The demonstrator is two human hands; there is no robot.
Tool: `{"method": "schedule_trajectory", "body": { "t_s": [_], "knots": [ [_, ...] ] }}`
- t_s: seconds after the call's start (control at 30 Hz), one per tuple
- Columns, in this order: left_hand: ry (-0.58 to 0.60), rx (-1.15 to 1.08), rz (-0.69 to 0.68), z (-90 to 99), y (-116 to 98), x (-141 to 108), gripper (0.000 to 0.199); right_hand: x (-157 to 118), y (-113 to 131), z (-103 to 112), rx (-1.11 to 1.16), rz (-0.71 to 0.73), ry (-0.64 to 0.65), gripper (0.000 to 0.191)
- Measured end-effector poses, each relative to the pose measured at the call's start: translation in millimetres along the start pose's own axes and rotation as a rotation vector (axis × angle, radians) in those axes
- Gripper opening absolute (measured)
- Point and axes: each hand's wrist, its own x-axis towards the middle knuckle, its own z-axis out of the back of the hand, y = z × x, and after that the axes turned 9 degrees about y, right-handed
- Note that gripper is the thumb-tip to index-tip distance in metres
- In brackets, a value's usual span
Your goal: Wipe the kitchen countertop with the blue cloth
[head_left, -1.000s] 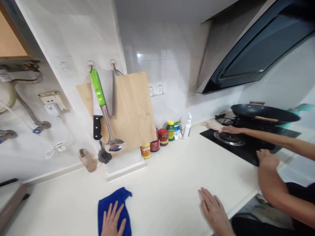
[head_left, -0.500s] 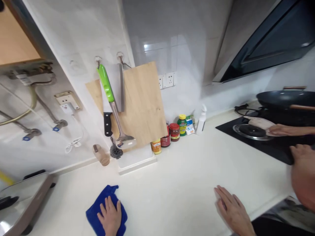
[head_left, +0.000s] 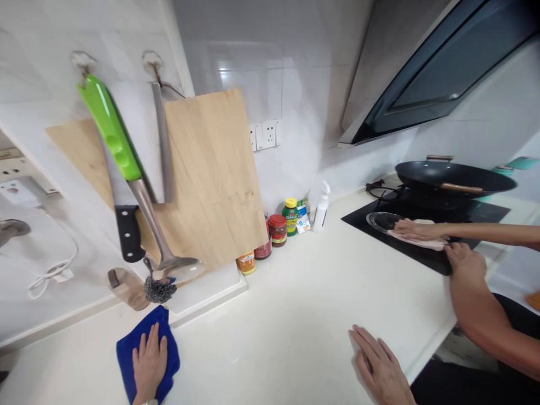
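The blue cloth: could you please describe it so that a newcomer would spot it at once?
On the white counter, find the stretch below the wooden board, at the picture's lower left. There the blue cloth lies under the left hand. Its deep blue sets it apart from the pale cloth on the black cooktop.

Presses a blue cloth (head_left: 125,351) to the tabletop (head_left: 270,326) with the left hand (head_left: 149,363), below the cutting board (head_left: 211,169). Rests the right hand (head_left: 382,365) right of that board. Shows, farther right of the board, a co-worker's hand (head_left: 415,229) on a pale cloth (head_left: 432,243).
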Motion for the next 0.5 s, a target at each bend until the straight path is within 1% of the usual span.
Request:
{"method": "schedule_trajectory", "body": {
  "t_s": [0.17, 0.33, 0.43, 0.5],
  "knots": [
    [0.037, 0.04, -0.105, -5.3, 2, 39, 0.064, 1, -1, 1, -0.024, 0.007, 0.024, 0.059],
    [0.045, 0.172, -0.117, -13.4, 12, 75, 0.06, 0, -3, 2, -0.031, -0.014, 0.082, 0.062],
    [0.053, 0.247, -0.114, -15.6, 16, 86, 0.058, 0, -3, 0, -0.027, -0.021, 0.083, 0.064],
    [0.05, 0.254, -0.118, -14.7, 15, 87, 0.059, 0, -4, -3, -0.032, -0.02, 0.058, 0.065]
  ]
}}
